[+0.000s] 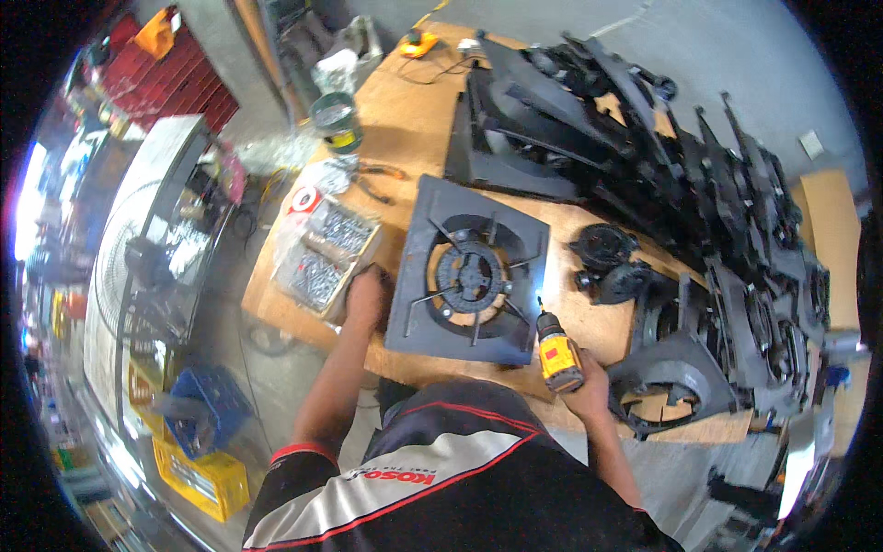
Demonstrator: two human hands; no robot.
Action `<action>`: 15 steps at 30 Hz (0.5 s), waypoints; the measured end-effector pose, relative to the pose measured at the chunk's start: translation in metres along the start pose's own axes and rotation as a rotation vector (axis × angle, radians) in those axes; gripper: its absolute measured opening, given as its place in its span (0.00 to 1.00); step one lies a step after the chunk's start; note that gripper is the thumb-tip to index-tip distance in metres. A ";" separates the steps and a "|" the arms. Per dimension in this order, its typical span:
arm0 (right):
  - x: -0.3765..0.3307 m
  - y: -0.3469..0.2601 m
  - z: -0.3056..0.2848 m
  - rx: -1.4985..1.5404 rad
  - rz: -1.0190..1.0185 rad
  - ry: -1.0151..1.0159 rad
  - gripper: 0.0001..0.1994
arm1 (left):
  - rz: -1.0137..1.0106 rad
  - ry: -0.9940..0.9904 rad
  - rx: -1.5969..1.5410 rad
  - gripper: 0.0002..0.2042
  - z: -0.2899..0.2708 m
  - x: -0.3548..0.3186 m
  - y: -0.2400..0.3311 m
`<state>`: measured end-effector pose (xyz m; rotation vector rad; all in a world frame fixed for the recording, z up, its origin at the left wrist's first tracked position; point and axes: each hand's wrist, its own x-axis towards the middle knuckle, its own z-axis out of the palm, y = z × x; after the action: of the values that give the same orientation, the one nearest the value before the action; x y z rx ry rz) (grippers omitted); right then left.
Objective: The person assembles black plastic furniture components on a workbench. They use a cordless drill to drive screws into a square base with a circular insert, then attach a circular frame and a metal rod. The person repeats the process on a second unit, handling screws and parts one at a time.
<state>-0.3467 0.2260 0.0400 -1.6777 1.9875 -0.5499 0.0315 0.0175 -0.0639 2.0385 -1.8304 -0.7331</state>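
Observation:
A square dark gas stove frame (pixel 411 313) lies on the wooden table, with a round burner (pixel 472 276) in its middle and pan-support prongs around it. My right hand (pixel 589 386) is wrapped round a yellow and black cordless drill (pixel 559 357) beside the frame's near right corner. The drill's bit points away from me and stands apart from the burner. Between the frame and an open two-part box (pixel 372 248) of small metal screws is my left hand (pixel 370 293). It is close against the box's right side, its fingers mostly hidden from view.
Black stove frames (pixel 543 138) are piled along the table's far and right sides. Loose burners (pixel 602 247) lie right of the frame. Pliers (pixel 379 179), a green tub (pixel 336 120) and a yellow charger (pixel 418 44) lie farther off. A large fan (pixel 138 248) stands left; crates (pixel 207 478) sit below.

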 end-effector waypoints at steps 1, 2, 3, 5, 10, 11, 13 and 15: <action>-0.010 0.008 0.007 -0.078 0.060 0.032 0.42 | 0.007 -0.008 0.011 0.09 0.008 0.007 -0.008; -0.016 0.011 0.016 -0.150 0.108 0.050 0.43 | 0.040 -0.015 0.014 0.10 0.006 0.006 -0.015; -0.022 0.017 0.026 -0.168 0.154 0.060 0.44 | 0.051 -0.029 0.003 0.10 0.007 0.007 -0.019; -0.026 0.030 0.046 -0.197 0.236 0.075 0.44 | 0.130 -0.007 -0.094 0.11 0.013 0.005 -0.039; -0.031 0.045 0.070 -0.334 0.216 0.071 0.39 | -0.064 -0.012 -0.819 0.11 -0.012 -0.037 -0.013; -0.030 0.040 0.067 -0.341 0.223 0.034 0.39 | -0.049 -0.035 -0.851 0.11 -0.029 -0.054 0.009; -0.024 0.031 0.055 -0.334 0.234 -0.082 0.38 | -0.026 -0.060 -0.932 0.10 -0.053 -0.081 0.041; -0.014 0.036 0.048 -0.282 0.200 -0.112 0.38 | 0.140 -0.035 -0.653 0.09 -0.050 -0.093 0.029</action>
<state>-0.3451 0.2458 -0.0181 -1.6000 2.1956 -0.1055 0.0306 0.0996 0.0086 1.4677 -1.4624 -1.1438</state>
